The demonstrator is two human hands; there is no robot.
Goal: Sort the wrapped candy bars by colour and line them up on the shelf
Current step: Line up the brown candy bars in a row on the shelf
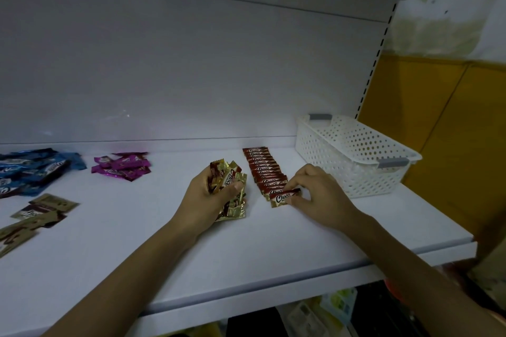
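Here, left hand (210, 197): curled tight round a bundle of red-gold bars (228, 172), just left of the row.
Right hand (315, 194): fingertips pinching the front bar (282, 197) of the red row (260, 165).
Shelf (260, 249): under row and bundle.

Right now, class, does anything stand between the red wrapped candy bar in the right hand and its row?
Nothing visible does. The right hand pinches the red wrapped candy bar at the near end of the row of red bars; the white perforated plastic basket stands apart, to the right.
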